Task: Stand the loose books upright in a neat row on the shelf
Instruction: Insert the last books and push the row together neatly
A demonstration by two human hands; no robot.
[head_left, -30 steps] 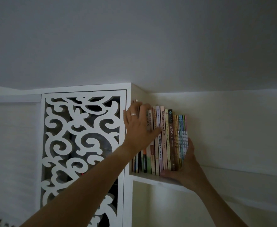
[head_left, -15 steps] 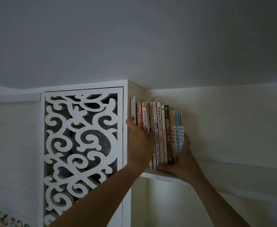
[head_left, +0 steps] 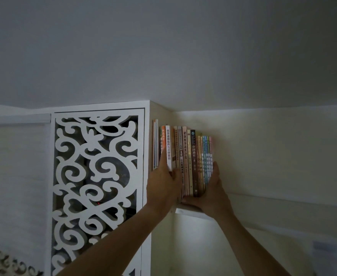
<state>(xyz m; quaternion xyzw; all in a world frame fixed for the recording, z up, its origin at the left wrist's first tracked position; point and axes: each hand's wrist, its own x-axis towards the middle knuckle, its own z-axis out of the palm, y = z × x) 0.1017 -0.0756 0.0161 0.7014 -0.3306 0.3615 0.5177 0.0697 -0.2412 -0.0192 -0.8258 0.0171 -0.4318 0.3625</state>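
Observation:
A row of several upright books (head_left: 192,156) stands on a high white shelf (head_left: 191,213) close under the ceiling, packed against the cabinet's side. My left hand (head_left: 162,183) reaches up and lies against the spines at the row's left, fingers around the orange and white books (head_left: 168,144). My right hand (head_left: 209,193) cups the right end of the row, palm against the last pastel book (head_left: 210,154) and thumb under the lower spines. The books' bottom edges are hidden behind both hands.
A white cabinet door with a carved scroll lattice (head_left: 95,186) fills the left. The shelf runs on to the right along a pale wall (head_left: 283,156). The ceiling (head_left: 163,56) sits just above the book tops.
My left hand has slid down from the upper spines to the lower left of the row. The right hand stays cupped at the right end. The view has shifted slightly left.

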